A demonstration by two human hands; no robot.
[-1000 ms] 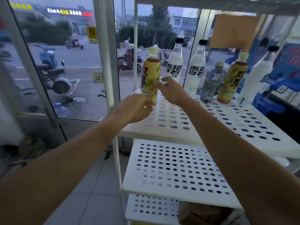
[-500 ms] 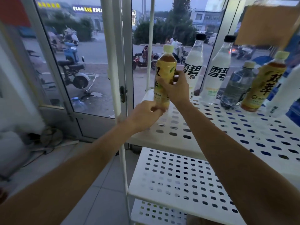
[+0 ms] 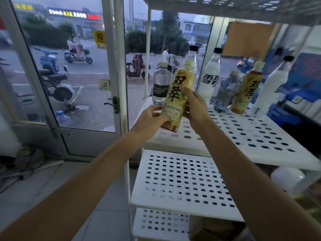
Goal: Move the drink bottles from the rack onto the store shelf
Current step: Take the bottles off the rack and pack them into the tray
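Tea bottle [image 3: 178, 100], a slim plastic cylinder with a glossy yellow label and a pale cap, is leaning rightward above the front left corner of the rack's [image 3: 243, 136] white perforated top tier. Both hands are holding it: the left hand [image 3: 151, 117] is pinching the lower label and the right hand [image 3: 194, 105] is wrapping round its middle. Behind, a clear soda bottle [image 3: 160, 87], a white-labelled bottle [image 3: 210, 77], a ribbed water bottle [image 3: 225, 93] and a second tea bottle [image 3: 248, 91] are standing upright.
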